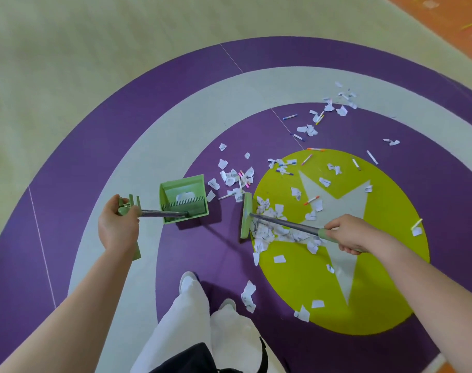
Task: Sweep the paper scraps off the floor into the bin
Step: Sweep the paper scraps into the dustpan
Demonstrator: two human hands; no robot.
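Purple-ringed floor (191, 122) carries paper scraps (269, 230), marker pens (311, 200), green dustpan (185, 199).

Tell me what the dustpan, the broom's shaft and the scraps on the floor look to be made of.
Dustpan: seemingly moulded plastic, matte pale green, with a comb of teeth formed in one piece with the body.
Broom shaft: probably metal tube, grey with a dull sheen; the grip under the right hand looks like green plastic.
Scraps: thin white paper, torn edges, printed or written marks.

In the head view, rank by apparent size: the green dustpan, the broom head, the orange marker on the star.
1. green dustpan
2. broom head, a narrow strip at similar distance
3. orange marker, clearly smallest
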